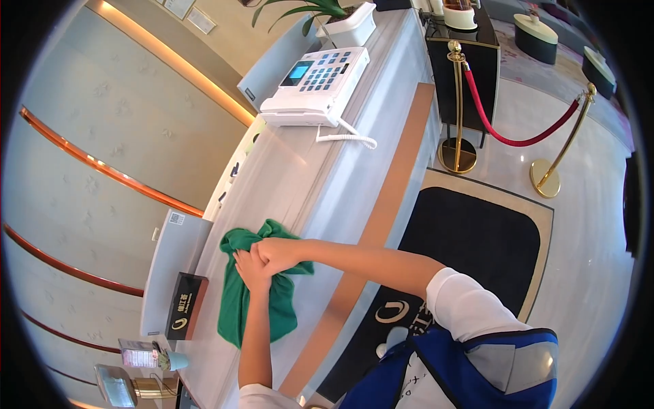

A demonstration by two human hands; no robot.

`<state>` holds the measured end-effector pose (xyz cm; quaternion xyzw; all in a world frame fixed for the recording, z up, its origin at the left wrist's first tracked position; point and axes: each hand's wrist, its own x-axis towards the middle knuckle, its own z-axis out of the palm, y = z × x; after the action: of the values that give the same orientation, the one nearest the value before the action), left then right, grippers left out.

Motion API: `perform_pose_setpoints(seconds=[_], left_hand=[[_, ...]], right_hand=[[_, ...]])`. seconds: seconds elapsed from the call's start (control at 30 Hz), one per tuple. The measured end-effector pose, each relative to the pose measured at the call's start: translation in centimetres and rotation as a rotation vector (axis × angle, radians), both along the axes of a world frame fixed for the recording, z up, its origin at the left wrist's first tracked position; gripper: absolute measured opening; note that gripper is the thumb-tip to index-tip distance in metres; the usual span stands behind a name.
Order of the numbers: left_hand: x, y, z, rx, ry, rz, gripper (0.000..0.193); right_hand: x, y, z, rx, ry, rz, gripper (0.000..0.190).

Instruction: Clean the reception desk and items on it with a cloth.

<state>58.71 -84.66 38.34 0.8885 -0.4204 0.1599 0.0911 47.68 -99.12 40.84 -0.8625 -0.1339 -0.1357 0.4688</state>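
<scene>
A green cloth [258, 307] lies crumpled on the pale stone counter [276, 189], bunched at its far end and spread out nearer me. My left hand [251, 267] rests palm down on the bunched part, with its fingers slightly apart. Against its thumb side, my right hand [280, 254] is curled over the same bunch of cloth. The two hands touch and partly overlap. My right fingertips and the cloth beneath both palms are hidden.
A white desk phone [327, 76] with a coiled cord stands farther along the counter, before a potted plant [350, 25]. A black sign block [185, 307] bearing writing sits beside the cloth, against a low white panel [173, 266]. Brass rope posts [458, 102] flank the floor mat [475, 240].
</scene>
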Motion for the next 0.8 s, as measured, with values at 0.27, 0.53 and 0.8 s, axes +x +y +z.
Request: perform_pose_setpoints(seconds=[0.27, 0.53, 0.8], left_hand=[[3.9, -4.3, -0.6, -0.077, 0.341, 0.029, 0.036], [4.6, -11.6, 2.2, -0.479, 0.702, -0.270, 0.048], [7.6, -18.3, 3.0, -0.111, 0.268, -0.231, 0.076]], right_hand=[[1.7, -2.2, -1.4, 0.370, -0.185, 0.005, 0.024], [-3.0, -4.3, -1.3, -0.170, -0.407, -0.402, 0.019], [-5.1, -19.3, 7.5, -0.222, -0.428, -0.374, 0.017]])
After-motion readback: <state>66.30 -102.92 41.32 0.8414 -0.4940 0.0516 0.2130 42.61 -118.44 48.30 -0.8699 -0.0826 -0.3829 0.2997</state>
